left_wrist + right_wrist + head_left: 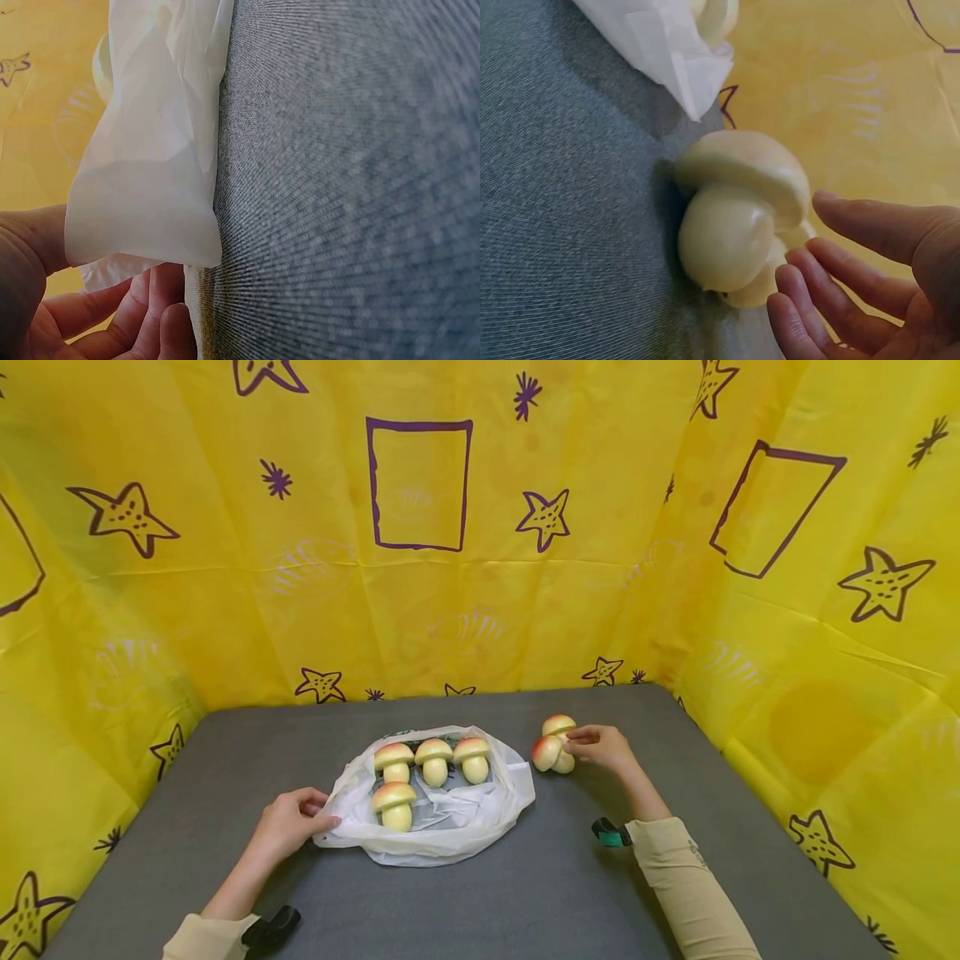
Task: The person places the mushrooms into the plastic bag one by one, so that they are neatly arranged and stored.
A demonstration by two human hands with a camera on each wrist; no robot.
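Note:
A white plastic bag [472, 842] lies spread on the grey table with its mouth wide. Several toy mushrooms [395, 802], with cream stems and red-tinged yellow caps, sit inside it. My left hand [291, 823] pinches the bag's left edge; in the left wrist view the white film [146, 187] passes between thumb and fingers. To the right of the bag, a mushroom [549, 752] lies tilted against another mushroom [558, 724]. Beside this pair is my right hand [600, 748]. In the right wrist view its thumb and fingers are spread apart near the mushroom [727, 236], holding nothing.
The grey table [420, 910] stretches beneath everything. Yellow cloth [480, 593] with purple stars and frames hangs at the back and both sides, meeting the table's edges. A dark strap [272, 931] is at the left wrist, another strap [611, 833] at the right.

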